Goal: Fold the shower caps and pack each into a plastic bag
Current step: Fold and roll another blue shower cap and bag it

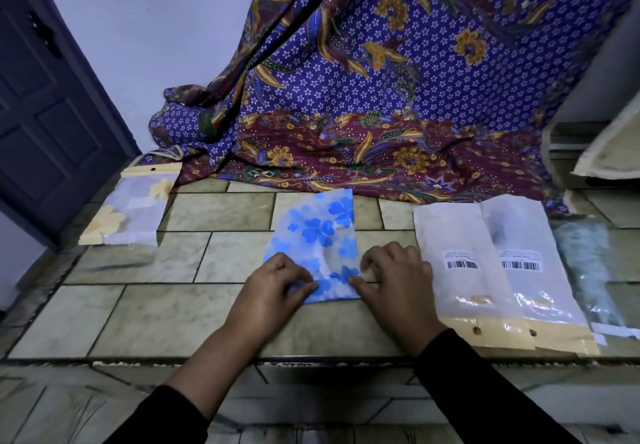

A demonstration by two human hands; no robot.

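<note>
A white shower cap with blue flowers (320,232) lies folded into a long strip on the tiled counter (173,319), its near end toward me. My left hand (273,291) pinches the near left corner of the cap. My right hand (394,281) pinches the near right edge, fingers curled on the fabric. Two plastic bags with barcode labels and yellow header strips (460,270) (533,270) lie side by side to the right of the cap. At the far left lies a bag holding a yellow-flowered cap (128,211).
A purple and maroon batik cloth (381,97) hangs down at the back and spreads onto the counter. A pale blue-green bundle in plastic (585,270) lies at the far right. A dark door (45,114) stands at the left. The counter's front edge (311,362) runs below my wrists.
</note>
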